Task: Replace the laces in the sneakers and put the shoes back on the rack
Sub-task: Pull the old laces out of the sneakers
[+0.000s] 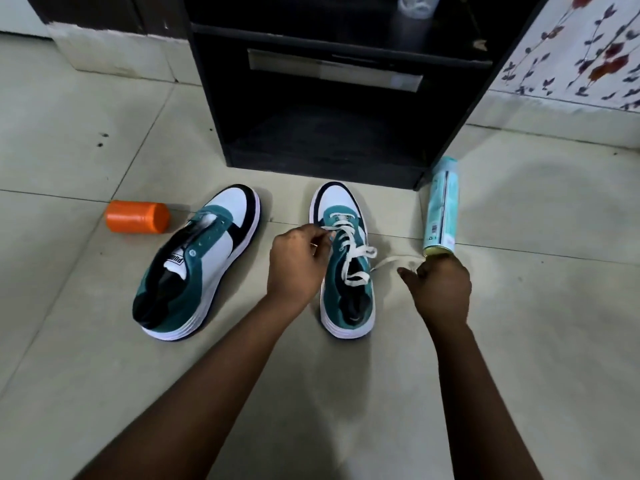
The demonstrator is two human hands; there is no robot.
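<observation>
The left hand, at the middle of the frame, has its fingers curled and pinches the white lace at the left row of eyelets of the laced sneaker; the right hand, just right of that shoe, is closed around the lace's free end, which runs slack across the tile floor from the shoe's collar. The lace looks soft, flat and light, so it will likely flop and twist; pinching it near the tip should steer it best through an eyelet. The sneaker seems light with a stiff sole, and would lift easily by the collar or heel. The unlaced sneaker lies left of centre, tilted outward, no lace in it. The black shoe rack stands just behind both toes at the upper centre. An orange roll lies at left, a spray can at right. The fingertips, the lace tips and the exact eyelet being worked are hidden behind the hands; the rack's top is cut off.
</observation>
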